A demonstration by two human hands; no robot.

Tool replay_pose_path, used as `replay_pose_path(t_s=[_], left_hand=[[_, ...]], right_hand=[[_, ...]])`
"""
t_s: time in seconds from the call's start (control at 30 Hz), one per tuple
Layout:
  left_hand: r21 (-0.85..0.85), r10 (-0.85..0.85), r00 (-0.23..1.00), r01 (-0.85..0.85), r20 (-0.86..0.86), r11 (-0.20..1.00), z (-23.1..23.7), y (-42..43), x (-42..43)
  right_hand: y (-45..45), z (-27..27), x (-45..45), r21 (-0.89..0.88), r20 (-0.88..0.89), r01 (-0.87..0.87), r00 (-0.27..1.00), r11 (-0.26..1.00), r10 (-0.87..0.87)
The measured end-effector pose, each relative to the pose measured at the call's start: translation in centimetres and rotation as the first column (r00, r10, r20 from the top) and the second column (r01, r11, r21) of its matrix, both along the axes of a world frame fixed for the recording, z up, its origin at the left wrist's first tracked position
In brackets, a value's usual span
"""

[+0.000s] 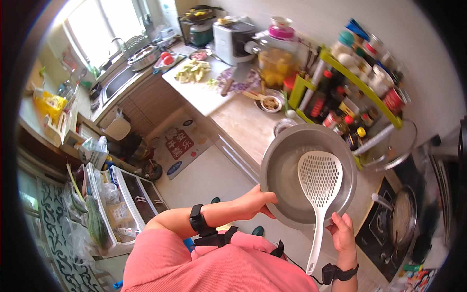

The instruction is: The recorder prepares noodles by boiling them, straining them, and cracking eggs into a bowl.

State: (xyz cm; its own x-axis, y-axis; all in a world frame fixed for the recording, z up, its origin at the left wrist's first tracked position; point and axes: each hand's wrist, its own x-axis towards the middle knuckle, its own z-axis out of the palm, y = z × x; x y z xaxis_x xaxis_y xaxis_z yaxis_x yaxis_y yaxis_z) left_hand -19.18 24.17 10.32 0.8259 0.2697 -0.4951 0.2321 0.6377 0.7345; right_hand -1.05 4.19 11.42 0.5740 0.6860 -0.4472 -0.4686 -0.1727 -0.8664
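Between my two hands is a grey metal basin (282, 175) with a wide rim. My left hand (255, 200) grips its rim at the lower left, thumb on the inner side. At the lower right, my right hand (342, 230) holds the rim, its fingers partly hidden beneath. A white slotted skimmer spoon (321, 179) rests in the basin, perforated head inside and handle reaching over the rim towards me. Beyond the basin, a small glass container (284, 126) stands on the counter (237, 126), partly covered by the rim.
To the right, a pan (402, 215) sits on the black gas stove (374, 233). A green-framed rack (361, 85) holds several bottles. Further back, a cleaver (237, 76) and chopped vegetables (193, 71) lie on a white board (178, 82). The sink (116, 85) is at far left.
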Motion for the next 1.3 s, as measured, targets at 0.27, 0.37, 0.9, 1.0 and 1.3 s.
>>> replay_pose_path(t_s=[0.27, 0.37, 0.9, 1.0, 1.3], left_hand=[[0.069, 0.39, 0.908, -0.384, -0.155, 0.921, 0.6, 10.2, -7.8], [0.157, 0.396, 0.866, -0.364, -0.305, 0.918, 0.4, 14.3, -10.1], [0.036, 0.35, 0.929, -0.348, -0.118, 0.937, -0.4, 14.4, -8.7], [-0.029, 0.248, 0.959, -0.254, -0.134, 0.967, -1.1, 9.4, -5.1], [-0.095, -0.084, 0.976, 0.066, -0.2, 0.993, -6.0, -4.2, 4.2]], right_hand=[[14.8, 0.7, -5.3, 0.105, -0.214, -0.393, 0.888, 0.913, 0.407], [18.8, 0.4, -7.5, 0.077, -0.295, -0.577, 0.766, 0.813, 0.572], [11.7, -1.3, -6.6, 0.287, 0.183, -0.511, 0.86, 0.81, 0.477], [2.6, -1.4, -2.8, 0.258, 0.117, -0.167, 0.983, 0.952, 0.141], [-23.2, -9.0, 12.1, 0.172, 0.278, 0.946, 0.221, 0.275, -0.935]])
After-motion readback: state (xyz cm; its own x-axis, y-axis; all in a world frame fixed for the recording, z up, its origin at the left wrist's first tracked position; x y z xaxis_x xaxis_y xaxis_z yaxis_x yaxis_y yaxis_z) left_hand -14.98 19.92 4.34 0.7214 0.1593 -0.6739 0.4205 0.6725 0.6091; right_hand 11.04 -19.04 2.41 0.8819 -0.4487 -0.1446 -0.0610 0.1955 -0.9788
